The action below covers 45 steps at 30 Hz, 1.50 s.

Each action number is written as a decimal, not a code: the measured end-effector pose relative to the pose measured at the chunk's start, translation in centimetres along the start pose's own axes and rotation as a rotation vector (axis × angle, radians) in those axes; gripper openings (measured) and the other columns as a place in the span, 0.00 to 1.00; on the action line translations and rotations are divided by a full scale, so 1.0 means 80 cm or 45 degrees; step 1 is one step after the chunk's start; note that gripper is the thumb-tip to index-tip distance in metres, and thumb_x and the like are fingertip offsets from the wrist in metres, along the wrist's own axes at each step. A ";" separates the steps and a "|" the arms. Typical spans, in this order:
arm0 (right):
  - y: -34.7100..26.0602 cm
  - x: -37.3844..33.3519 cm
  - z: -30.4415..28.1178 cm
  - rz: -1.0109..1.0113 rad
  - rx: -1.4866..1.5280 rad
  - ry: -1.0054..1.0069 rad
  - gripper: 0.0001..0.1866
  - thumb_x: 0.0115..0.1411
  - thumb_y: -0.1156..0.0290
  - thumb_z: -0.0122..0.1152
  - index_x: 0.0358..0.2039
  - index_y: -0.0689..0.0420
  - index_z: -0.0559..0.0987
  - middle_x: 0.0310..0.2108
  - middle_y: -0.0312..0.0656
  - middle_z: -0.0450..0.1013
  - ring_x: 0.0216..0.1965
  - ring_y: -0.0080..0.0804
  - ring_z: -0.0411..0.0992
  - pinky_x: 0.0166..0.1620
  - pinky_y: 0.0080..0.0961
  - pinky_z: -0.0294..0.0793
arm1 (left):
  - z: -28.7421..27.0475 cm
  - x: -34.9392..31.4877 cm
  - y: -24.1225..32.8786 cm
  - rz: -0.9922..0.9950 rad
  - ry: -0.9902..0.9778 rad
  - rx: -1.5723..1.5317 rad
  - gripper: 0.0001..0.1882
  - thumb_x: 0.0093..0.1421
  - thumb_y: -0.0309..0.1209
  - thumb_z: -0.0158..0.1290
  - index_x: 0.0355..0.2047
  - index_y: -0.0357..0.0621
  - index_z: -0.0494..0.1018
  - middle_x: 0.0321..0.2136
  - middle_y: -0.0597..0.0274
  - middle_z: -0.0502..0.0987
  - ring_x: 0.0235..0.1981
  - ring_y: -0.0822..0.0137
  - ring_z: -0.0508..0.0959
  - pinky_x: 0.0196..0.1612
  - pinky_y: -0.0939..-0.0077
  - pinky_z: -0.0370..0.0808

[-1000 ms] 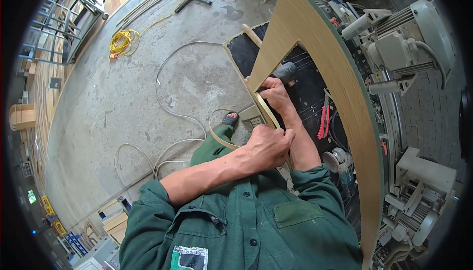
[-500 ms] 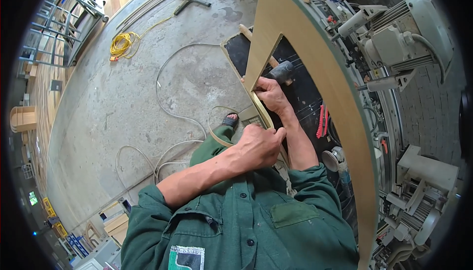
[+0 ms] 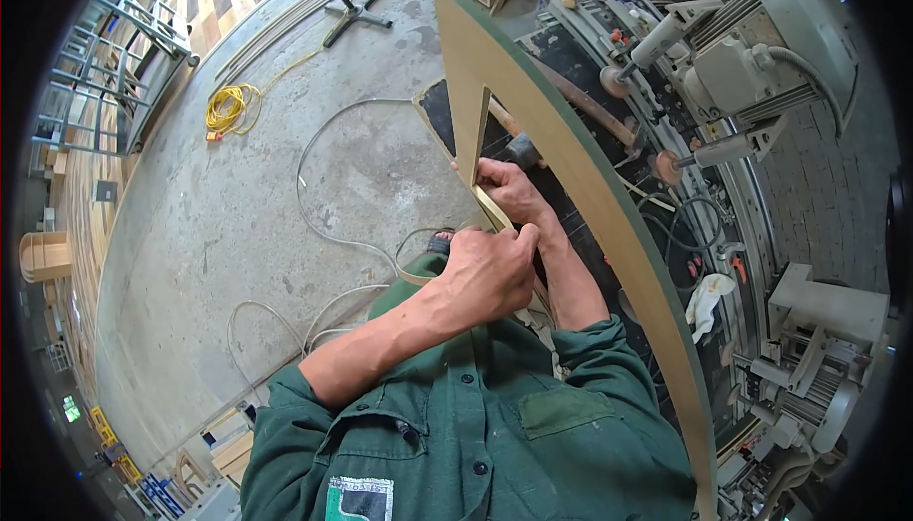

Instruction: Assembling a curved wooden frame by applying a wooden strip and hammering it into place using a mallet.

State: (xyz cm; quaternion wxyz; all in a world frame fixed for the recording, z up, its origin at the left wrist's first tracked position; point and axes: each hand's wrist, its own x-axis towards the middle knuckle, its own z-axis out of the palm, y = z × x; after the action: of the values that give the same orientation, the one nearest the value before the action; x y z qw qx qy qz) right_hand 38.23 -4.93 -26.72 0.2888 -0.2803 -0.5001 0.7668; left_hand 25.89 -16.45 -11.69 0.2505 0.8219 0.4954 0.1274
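A large curved wooden panel (image 3: 571, 174) with a dark green outer edge arcs down the right side. It has a long cutout with a pointed tip. At the panel's inner leg, my right hand (image 3: 514, 190) is closed round the wood, a fingertip showing on its far side. Just nearer to my body, my left hand (image 3: 490, 266) pinches a thin, pale edging strip (image 3: 492, 207), which bows between the two hands. The strip trails in loops onto the floor. Behind the panel, a rubber mallet (image 3: 522, 150) lies on the dark work surface, partly hidden.
Loose hammer (image 3: 594, 112) lies beyond the panel, near machinery with a grey motor (image 3: 751, 41). A white cloth (image 3: 709, 302) lies at right beside cables. A coiled yellow cord (image 3: 231, 109) and a stand's base (image 3: 357, 19) are on the concrete floor (image 3: 228, 207).
The panel's far end has swung left, uncovering the hammer and cloth to its right. My hands have shifted slightly left and keep their hold; the red tool beside my right arm is mostly covered.
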 end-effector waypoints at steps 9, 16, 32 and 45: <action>0.024 0.014 0.010 -0.214 -0.017 0.195 0.33 0.51 0.86 0.50 0.59 0.65 0.83 0.35 0.29 0.78 0.35 0.15 0.73 0.40 0.15 0.74 | -0.019 -0.012 -0.005 -0.043 0.150 -0.011 0.14 0.56 0.31 0.58 0.38 0.39 0.69 0.22 0.53 0.79 0.21 0.47 0.80 0.29 0.50 0.75; 0.037 0.016 -0.001 -0.092 -0.108 0.158 0.31 0.53 0.89 0.56 0.59 0.66 0.82 0.35 0.29 0.78 0.33 0.14 0.71 0.39 0.16 0.73 | -0.093 -0.056 -0.027 -0.344 0.062 -0.049 0.34 0.64 0.42 0.66 0.64 0.40 0.68 0.35 0.48 0.80 0.36 0.55 0.83 0.38 0.59 0.79; 0.004 -0.016 0.038 -0.093 -0.165 0.427 0.26 0.59 0.83 0.56 0.60 0.65 0.80 0.39 0.31 0.76 0.37 0.18 0.72 0.43 0.20 0.75 | -0.076 0.009 -0.052 -0.526 0.644 -0.421 0.33 0.62 0.39 0.65 0.60 0.27 0.70 0.32 0.51 0.85 0.30 0.60 0.85 0.34 0.62 0.81; 0.024 0.000 0.050 -0.236 -0.487 0.680 0.17 0.61 0.74 0.54 0.48 0.63 0.82 0.43 0.54 0.83 0.46 0.50 0.82 0.51 0.39 0.79 | -0.086 0.015 -0.055 -0.595 0.606 -0.019 0.27 0.59 0.38 0.65 0.54 0.33 0.75 0.34 0.42 0.87 0.36 0.45 0.88 0.41 0.55 0.82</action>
State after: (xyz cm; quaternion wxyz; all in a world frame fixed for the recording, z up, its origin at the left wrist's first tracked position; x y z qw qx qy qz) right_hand 35.08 -7.98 -27.17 0.4203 -0.4736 -0.5649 0.5291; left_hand 19.97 -11.71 -8.31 0.1561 0.6313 0.7143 0.2584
